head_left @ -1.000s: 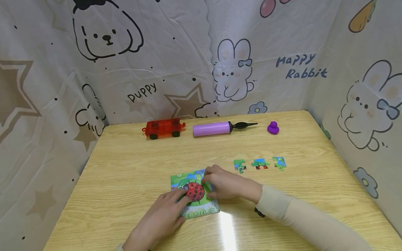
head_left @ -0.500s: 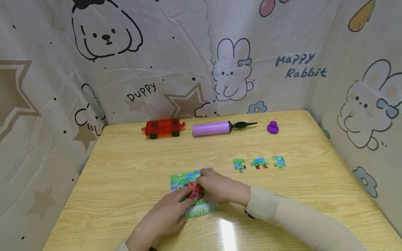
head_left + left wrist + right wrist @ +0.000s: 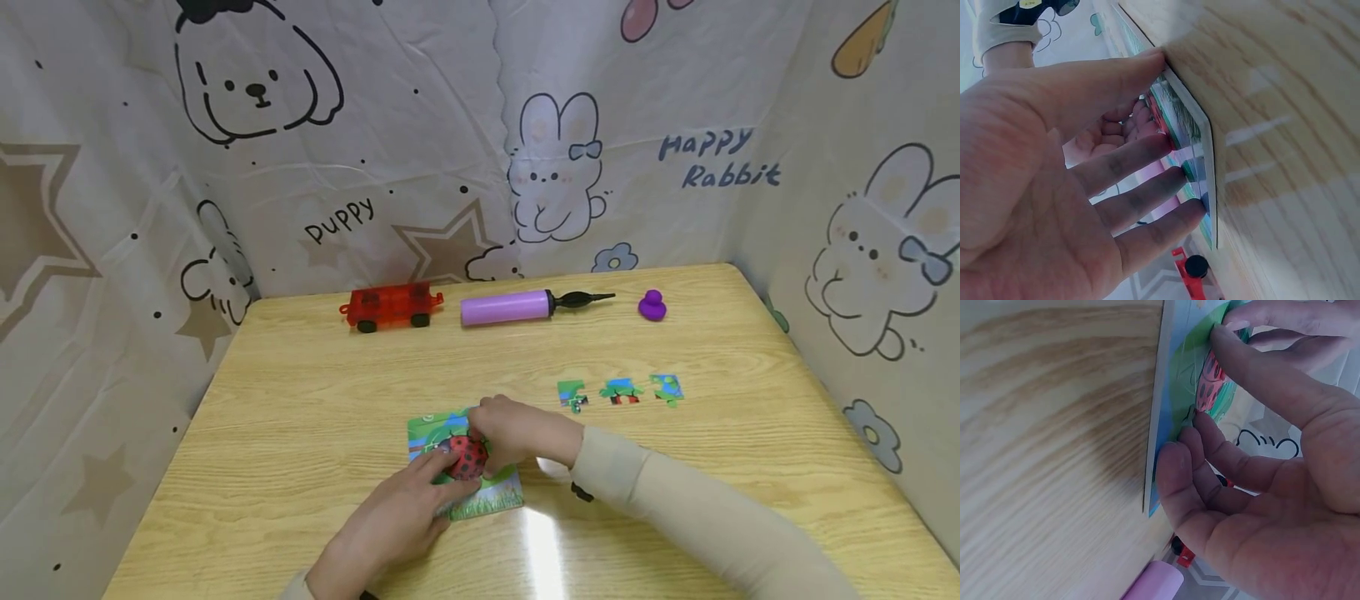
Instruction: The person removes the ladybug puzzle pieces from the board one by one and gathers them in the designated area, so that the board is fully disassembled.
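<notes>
On the desk [image 3: 315, 392], the puzzle [image 3: 491, 502] lies flat, partly covered. I judge a sideways push could slide it, since the left hand [image 3: 401, 502], fingers nearly straight, merely rests there, gripping nothing; right hand [image 3: 519, 429] bent-fingered, any pinch hidden from me. Thin, pale-edged; red ladybird [image 3: 469, 456] on green.

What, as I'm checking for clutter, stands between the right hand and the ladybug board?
Nothing visible: the right hand touches the ladybug board. The left hand touches it too; the three loose puzzle pieces lie apart, farther back to the right.
</notes>
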`<state>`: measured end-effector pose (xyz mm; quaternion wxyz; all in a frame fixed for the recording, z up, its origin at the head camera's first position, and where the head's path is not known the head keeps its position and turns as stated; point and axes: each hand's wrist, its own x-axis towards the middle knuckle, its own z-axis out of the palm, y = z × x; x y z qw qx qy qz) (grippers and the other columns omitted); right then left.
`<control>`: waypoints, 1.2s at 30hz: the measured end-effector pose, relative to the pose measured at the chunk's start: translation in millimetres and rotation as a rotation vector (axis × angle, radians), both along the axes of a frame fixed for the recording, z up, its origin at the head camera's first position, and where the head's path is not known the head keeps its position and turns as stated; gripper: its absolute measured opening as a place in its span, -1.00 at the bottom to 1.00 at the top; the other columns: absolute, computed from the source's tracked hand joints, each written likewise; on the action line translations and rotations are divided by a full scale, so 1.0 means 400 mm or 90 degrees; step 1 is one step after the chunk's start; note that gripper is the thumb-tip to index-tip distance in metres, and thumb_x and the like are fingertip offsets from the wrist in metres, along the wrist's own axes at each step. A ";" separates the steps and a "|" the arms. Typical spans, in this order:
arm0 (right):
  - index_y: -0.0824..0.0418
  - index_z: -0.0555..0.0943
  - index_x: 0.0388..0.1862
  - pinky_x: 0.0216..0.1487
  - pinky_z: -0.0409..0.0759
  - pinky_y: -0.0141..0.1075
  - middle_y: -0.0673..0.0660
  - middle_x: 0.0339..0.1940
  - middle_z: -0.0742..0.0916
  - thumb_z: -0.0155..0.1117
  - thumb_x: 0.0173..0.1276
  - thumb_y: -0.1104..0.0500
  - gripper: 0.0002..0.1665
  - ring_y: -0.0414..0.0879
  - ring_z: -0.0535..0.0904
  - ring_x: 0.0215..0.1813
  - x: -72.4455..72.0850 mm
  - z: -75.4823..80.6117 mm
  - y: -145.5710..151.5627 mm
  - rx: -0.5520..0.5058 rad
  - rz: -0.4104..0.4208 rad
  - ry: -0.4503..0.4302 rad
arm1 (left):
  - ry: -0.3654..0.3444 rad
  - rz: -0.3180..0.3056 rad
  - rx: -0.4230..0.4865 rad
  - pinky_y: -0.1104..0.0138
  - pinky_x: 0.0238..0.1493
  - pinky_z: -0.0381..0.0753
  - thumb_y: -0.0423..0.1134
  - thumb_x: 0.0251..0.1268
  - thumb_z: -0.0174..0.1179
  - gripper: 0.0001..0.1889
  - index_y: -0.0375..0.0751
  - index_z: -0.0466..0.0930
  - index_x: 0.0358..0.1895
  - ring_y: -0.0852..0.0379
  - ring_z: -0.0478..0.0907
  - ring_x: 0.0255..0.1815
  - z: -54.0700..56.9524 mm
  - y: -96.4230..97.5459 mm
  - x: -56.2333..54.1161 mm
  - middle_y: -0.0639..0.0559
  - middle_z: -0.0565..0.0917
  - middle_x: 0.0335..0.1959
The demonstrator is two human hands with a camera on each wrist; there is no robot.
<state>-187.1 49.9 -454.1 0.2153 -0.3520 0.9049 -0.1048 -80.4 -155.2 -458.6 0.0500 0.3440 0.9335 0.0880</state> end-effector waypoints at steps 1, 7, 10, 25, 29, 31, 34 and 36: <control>0.10 0.67 -0.14 -0.02 0.55 -0.32 -0.04 -0.17 0.69 0.78 0.02 0.07 -0.50 -0.12 0.52 -0.05 -0.001 -0.001 0.000 0.001 0.000 -0.002 | 0.000 0.000 0.000 -0.09 0.39 0.60 -0.25 0.24 0.51 -0.40 0.19 0.65 0.36 -0.30 0.49 0.49 0.000 0.000 0.000 -0.24 0.52 0.48; 0.09 0.65 -0.14 -0.02 0.54 -0.31 -0.03 -0.16 0.65 0.78 0.02 0.07 -0.49 -0.13 0.49 -0.06 -0.001 0.000 -0.002 0.003 -0.006 -0.010 | -0.005 0.006 0.002 -0.11 0.37 0.61 -0.26 0.23 0.51 -0.41 0.20 0.67 0.34 -0.32 0.49 0.48 -0.002 0.002 0.000 -0.24 0.52 0.47; 0.09 0.64 -0.15 -0.03 0.52 -0.31 -0.02 -0.16 0.64 0.78 0.02 0.08 -0.49 -0.12 0.46 -0.07 0.004 0.001 -0.001 -0.004 -0.016 -0.009 | -0.006 0.011 0.006 -0.11 0.36 0.62 -0.26 0.23 0.50 -0.42 0.21 0.67 0.34 -0.33 0.50 0.48 -0.003 0.001 0.001 -0.24 0.52 0.47; 0.15 0.72 -0.04 0.07 0.57 -0.25 0.06 -0.08 0.74 0.68 0.15 0.18 -0.59 -0.09 0.48 -0.02 0.052 -0.016 0.046 -0.147 -0.016 0.073 | -0.018 0.023 0.004 -0.13 0.35 0.62 -0.23 0.25 0.49 -0.42 0.24 0.66 0.35 -0.32 0.47 0.50 0.000 0.002 -0.001 -0.22 0.52 0.48; 0.09 0.78 -0.05 0.03 0.56 -0.28 0.05 -0.09 0.74 0.61 0.21 0.26 -0.68 -0.10 0.48 -0.06 0.055 -0.027 0.056 -0.181 0.001 0.107 | -0.025 0.027 0.004 -0.13 0.34 0.63 -0.23 0.26 0.49 -0.42 0.24 0.66 0.35 -0.31 0.47 0.50 0.002 0.002 -0.001 -0.22 0.51 0.48; 0.07 0.77 -0.09 0.02 0.59 -0.31 0.04 -0.11 0.74 0.60 0.23 0.27 -0.71 -0.11 0.52 -0.06 0.054 -0.034 0.058 -0.194 0.012 0.116 | -0.028 0.027 0.004 -0.14 0.33 0.63 -0.23 0.26 0.50 -0.42 0.25 0.66 0.35 -0.32 0.47 0.50 0.003 0.002 0.000 -0.21 0.51 0.49; 0.08 0.73 -0.13 0.01 0.66 -0.33 0.02 -0.12 0.74 0.57 0.26 0.28 -0.75 -0.13 0.62 -0.06 0.051 -0.041 0.061 -0.214 0.029 0.118 | -0.027 0.026 0.007 -0.14 0.33 0.63 -0.23 0.25 0.50 -0.41 0.26 0.66 0.35 -0.33 0.47 0.49 0.003 0.002 0.000 -0.21 0.51 0.49; 0.08 0.70 -0.14 -0.02 0.69 -0.34 0.01 -0.13 0.75 0.56 0.28 0.28 -0.76 -0.14 0.68 -0.07 0.049 -0.045 0.063 -0.224 0.037 0.114 | -0.022 0.023 0.011 -0.15 0.33 0.63 -0.23 0.24 0.50 -0.41 0.26 0.66 0.35 -0.33 0.48 0.49 0.002 0.001 0.000 -0.21 0.52 0.48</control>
